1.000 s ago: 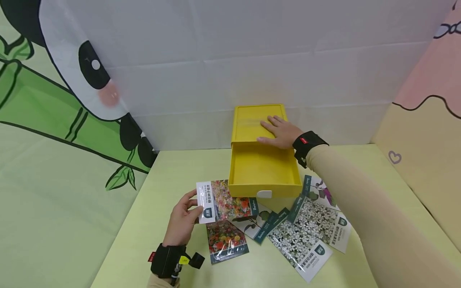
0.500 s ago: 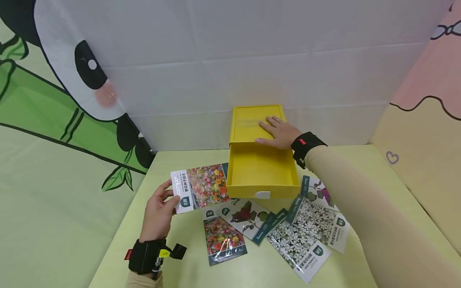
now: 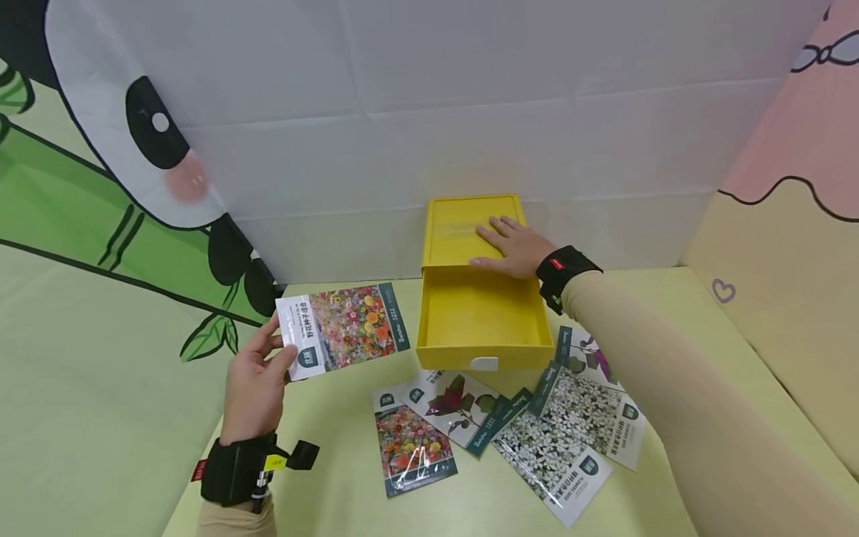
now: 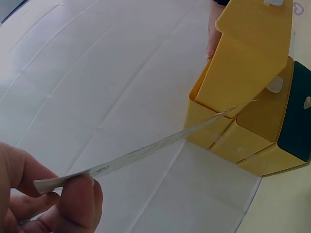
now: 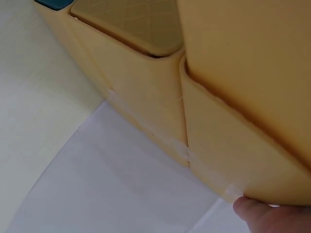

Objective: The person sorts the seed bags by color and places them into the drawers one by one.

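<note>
Pinching a packet (image 3: 352, 328) by its end, nine o'clock from the open drawer (image 3: 439, 358), your left hand (image 3: 256, 391) holds it clear; at twelve, your right hand (image 3: 518, 252) rests on the box (image 3: 448, 231), fingers loosely spread. Light pinching should spare creases; steady downward weight should prevent slipping.

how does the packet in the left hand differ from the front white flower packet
The held packet shows multicoloured blooms; the front packet shows white ones. The left hand pinches the held packet; the front packet lies on the table. Both have white label panels.
</note>
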The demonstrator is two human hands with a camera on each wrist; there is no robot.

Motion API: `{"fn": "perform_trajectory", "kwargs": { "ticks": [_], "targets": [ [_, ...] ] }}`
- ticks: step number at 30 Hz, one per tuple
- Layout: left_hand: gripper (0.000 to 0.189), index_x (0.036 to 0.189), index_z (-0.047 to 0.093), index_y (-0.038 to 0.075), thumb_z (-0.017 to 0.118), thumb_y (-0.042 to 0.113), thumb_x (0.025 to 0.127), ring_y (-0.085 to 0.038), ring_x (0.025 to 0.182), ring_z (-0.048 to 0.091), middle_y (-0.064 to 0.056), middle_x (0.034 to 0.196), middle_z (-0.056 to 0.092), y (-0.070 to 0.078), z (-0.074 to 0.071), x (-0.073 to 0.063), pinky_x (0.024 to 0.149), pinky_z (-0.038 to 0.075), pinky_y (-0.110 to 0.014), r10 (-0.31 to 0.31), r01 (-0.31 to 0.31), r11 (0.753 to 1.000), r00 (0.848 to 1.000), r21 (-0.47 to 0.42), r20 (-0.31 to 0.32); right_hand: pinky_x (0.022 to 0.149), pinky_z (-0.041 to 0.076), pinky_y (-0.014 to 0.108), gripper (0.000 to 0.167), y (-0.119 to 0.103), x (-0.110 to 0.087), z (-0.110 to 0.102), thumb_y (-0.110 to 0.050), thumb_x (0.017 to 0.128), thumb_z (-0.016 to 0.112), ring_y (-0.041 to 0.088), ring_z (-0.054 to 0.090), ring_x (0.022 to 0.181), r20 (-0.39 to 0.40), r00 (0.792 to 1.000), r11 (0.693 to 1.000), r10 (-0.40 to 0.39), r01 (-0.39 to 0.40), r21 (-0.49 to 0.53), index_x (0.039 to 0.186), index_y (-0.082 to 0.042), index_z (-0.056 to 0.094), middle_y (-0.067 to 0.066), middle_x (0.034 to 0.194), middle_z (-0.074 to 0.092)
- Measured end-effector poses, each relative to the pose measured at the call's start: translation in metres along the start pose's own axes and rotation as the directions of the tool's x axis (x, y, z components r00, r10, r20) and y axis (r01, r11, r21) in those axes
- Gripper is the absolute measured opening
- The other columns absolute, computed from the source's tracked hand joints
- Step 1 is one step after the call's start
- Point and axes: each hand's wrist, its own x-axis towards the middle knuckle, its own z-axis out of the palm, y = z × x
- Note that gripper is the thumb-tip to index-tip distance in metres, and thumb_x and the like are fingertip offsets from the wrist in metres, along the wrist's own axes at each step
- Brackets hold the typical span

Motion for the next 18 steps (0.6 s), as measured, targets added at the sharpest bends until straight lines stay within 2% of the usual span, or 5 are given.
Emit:
{"fn": "perform_trajectory", "kwargs": {
  "ticks": [5,8,12,15,18],
  "targets": [
    [0.052,0.147,0.039,0.010,0.052,0.006,0.097,-0.012,0.088,0.064,-0.013,0.112,0.049,0.015,-0.005,0.004,0.069,0.055,-0.018,0.069,-0.069,0.993,0.998,0.094,-0.001,0.116,0.009,0.053,0.097,0.003,0.003,0.003,-0.081,0.083,0.032,0.034,0.004,0.146,-0.003,1.000,1.000,-0.002,0.002,0.006,0.156,-0.019,0.016,0.016,0.160,0.009],
    [0.050,0.146,0.043,0.011,0.052,0.007,0.097,-0.012,0.080,0.063,-0.011,0.111,0.051,0.024,-0.005,0.005,0.053,0.046,-0.012,0.097,-0.094,0.988,0.995,0.125,-0.017,0.116,0.008,0.053,0.097,0.003,0.004,0.004,-0.081,0.083,0.032,0.034,0.004,0.146,-0.007,1.000,1.000,-0.005,0.005,0.016,0.156,-0.019,0.016,0.016,0.160,0.010],
    [0.049,0.145,0.044,0.011,0.052,0.007,0.097,-0.012,0.063,0.056,-0.009,0.112,0.053,0.034,-0.005,0.005,0.038,0.028,-0.023,0.121,-0.116,0.982,0.992,0.147,-0.024,0.116,0.008,0.053,0.096,0.002,0.003,0.004,-0.080,0.084,0.032,0.034,0.003,0.146,0.000,1.000,1.000,-0.003,0.003,0.011,0.156,-0.019,0.015,0.015,0.160,0.009],
    [0.048,0.144,0.044,0.010,0.052,0.007,0.097,-0.010,0.062,0.058,-0.009,0.114,0.053,0.040,-0.005,0.006,0.039,0.036,-0.019,0.144,-0.141,0.982,0.990,0.128,-0.012,0.116,0.008,0.052,0.095,0.001,0.002,0.003,-0.080,0.085,0.032,0.034,0.003,0.146,0.000,1.000,1.000,0.000,0.000,0.000,0.156,-0.019,0.015,0.015,0.160,0.009],
    [0.049,0.145,0.043,0.008,0.051,0.005,0.097,-0.010,0.076,0.065,-0.012,0.113,0.051,0.046,-0.003,0.006,0.050,0.050,-0.017,0.160,-0.160,0.985,0.987,0.060,0.005,0.116,0.008,0.053,0.093,-0.001,0.001,0.002,-0.077,0.087,0.034,0.035,0.004,0.146,-0.004,1.000,1.000,-0.001,0.001,-0.003,0.156,-0.017,0.015,0.016,0.160,0.009]
  ]
}}
